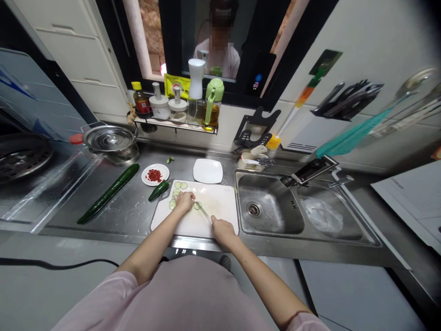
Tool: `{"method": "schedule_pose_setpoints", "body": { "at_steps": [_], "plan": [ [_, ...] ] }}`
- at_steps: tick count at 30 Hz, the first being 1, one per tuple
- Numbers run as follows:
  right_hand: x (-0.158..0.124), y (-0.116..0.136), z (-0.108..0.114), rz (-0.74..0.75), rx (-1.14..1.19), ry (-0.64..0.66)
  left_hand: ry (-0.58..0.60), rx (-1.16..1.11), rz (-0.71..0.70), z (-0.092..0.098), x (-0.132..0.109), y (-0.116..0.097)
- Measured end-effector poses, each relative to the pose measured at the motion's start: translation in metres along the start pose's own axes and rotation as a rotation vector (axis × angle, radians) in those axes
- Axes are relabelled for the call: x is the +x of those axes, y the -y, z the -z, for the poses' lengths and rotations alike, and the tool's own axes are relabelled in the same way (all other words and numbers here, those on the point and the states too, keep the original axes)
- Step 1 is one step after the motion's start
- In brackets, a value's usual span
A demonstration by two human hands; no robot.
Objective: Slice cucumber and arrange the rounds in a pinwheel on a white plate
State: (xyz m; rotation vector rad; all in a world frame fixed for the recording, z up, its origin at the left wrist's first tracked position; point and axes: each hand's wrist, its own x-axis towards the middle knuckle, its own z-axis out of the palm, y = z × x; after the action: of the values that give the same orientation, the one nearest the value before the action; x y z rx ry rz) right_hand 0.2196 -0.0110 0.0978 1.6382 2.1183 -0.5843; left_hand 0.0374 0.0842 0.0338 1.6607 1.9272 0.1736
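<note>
Over the tabletop point(129, 214), the right hand point(223, 231) clenched a knife point(206, 214), apparently for control; the left hand point(185, 201) curled halfway, hold unclear.

This was a kitchen, as shown by the steel counter point(127, 211) with its sink point(275, 216), the lidded pot point(113, 141), the seasoning rack point(158, 122), the knife holder point(306, 133) and the cutting board point(222, 209)
</note>
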Motion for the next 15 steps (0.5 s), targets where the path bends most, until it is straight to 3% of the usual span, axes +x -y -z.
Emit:
{"method": "schedule_pose_setpoints", "body": {
  "at_steps": [15],
  "plan": [
    [-0.007, -0.013, -0.006, 0.0, -0.021, 0.047, 0.017, -0.012, 0.003, -0.003, 0.007, 0.003]
  ]
}}
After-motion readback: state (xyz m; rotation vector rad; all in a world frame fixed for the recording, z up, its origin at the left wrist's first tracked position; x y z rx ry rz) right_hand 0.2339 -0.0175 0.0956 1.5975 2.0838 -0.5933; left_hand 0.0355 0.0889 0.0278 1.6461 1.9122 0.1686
